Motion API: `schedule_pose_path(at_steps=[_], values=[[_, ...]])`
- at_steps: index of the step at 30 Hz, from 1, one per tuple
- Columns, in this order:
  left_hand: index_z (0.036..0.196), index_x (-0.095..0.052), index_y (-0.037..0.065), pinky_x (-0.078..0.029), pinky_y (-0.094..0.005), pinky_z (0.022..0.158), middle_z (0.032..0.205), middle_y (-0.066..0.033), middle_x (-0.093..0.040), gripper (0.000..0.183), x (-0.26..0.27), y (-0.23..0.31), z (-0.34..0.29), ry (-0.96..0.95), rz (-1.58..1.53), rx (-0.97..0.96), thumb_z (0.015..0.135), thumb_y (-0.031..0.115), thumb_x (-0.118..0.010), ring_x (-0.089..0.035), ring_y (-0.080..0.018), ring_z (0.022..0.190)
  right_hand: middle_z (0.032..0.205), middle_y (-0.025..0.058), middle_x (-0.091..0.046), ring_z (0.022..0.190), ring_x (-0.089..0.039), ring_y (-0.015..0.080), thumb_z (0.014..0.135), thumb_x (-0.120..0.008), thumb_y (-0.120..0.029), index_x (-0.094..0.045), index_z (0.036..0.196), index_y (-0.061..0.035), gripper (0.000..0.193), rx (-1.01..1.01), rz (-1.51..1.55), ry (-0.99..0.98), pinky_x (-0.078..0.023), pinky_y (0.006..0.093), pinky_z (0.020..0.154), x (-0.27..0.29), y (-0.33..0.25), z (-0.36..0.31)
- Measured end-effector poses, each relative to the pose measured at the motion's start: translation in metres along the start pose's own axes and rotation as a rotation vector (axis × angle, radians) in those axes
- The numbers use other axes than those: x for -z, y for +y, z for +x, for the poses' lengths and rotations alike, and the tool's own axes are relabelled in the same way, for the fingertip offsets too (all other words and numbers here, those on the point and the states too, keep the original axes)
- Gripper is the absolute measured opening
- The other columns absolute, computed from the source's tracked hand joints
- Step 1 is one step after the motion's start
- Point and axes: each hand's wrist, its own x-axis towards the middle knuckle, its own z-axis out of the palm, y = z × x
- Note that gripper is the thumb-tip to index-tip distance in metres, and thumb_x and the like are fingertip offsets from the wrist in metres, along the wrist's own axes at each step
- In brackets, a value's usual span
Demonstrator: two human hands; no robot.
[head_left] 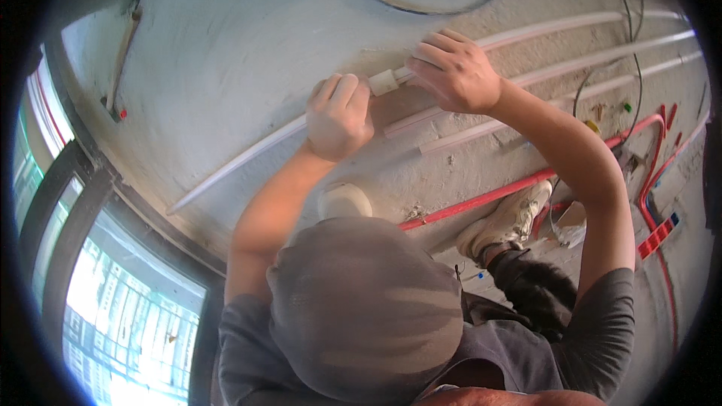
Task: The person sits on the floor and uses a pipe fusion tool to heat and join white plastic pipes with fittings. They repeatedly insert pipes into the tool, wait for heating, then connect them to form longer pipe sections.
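Note:
My left hand (338,116) is closed around a long white plastic pipe (244,156) that slopes down to the lower left. A short white pipe coupling (383,82) sits on the line between my two hands. Just right of the coupling, my right hand (455,71) is closed over the white pipe (553,28), which carries on toward the upper right. Most of both palms and fingertips is hidden. Two more white pipes (545,74) lie roughly alongside, below my right hand.
A red pipe (492,194) runs below, near a light shoe (508,219) and a red box (657,236). Dark cables (639,68) cross the pipes. A round white object (345,201) stands behind a grey cap (368,308). Windows (131,308) line the left.

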Motion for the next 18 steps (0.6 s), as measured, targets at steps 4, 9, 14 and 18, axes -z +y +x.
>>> schedule_pose_path(at_steps=[4, 9, 14, 18], values=[[0.091, -0.066, -0.002, -0.049, -0.0409, 0.061, 0.083, -0.0107, -0.056, 0.026, -0.006, 0.0, -0.002, 0.005, 0.039, -0.005, 0.066, 0.002, -0.071, -0.06, -0.0299, 0.074, 0.098, 0.0104, -0.06, 0.091, -0.061, 0.0309, 0.073, -0.079, -0.016, -0.068, 0.099, -0.0027, 0.031, 0.001, -0.032, 0.02, -0.052, 0.0411, 0.08, -0.001, -0.001, -0.003], [0.105, -0.068, 0.0, -0.051, -0.0439, 0.072, 0.093, -0.0113, -0.06, 0.032, -0.003, -0.003, -0.018, -0.026, 0.175, -0.024, 0.079, 0.014, -0.08, -0.061, -0.032, 0.085, 0.118, 0.0124, -0.064, 0.11, -0.062, 0.0318, 0.089, -0.072, -0.028, -0.068, 0.116, -0.0076, 0.034, -0.023, -0.169, 0.018, -0.052, 0.047, 0.1, -0.01, 0.016, -0.016], [0.122, -0.069, -0.001, -0.051, -0.0449, 0.078, 0.103, -0.013, -0.063, 0.046, 0.057, -0.027, -0.096, -0.046, 0.433, 0.071, 0.089, 0.028, -0.082, -0.06, -0.0325, 0.091, 0.122, 0.0155, -0.062, 0.118, -0.061, 0.0347, 0.092, -0.07, -0.03, -0.067, 0.119, -0.0059, 0.036, -0.071, -0.264, -0.021, -0.052, 0.0473, 0.095, 0.032, 0.043, -0.053], [0.116, -0.069, -0.001, -0.05, -0.0428, 0.075, 0.094, -0.0107, -0.062, 0.043, 0.067, -0.063, -0.139, -0.06, 0.351, 0.094, 0.094, 0.034, -0.078, -0.058, -0.0303, 0.084, 0.109, 0.0149, -0.059, 0.109, -0.057, 0.0362, 0.091, -0.071, -0.03, -0.065, 0.115, -0.0046, 0.035, -0.153, -0.192, -0.128, -0.046, 0.051, 0.097, 0.054, 0.041, -0.073]])
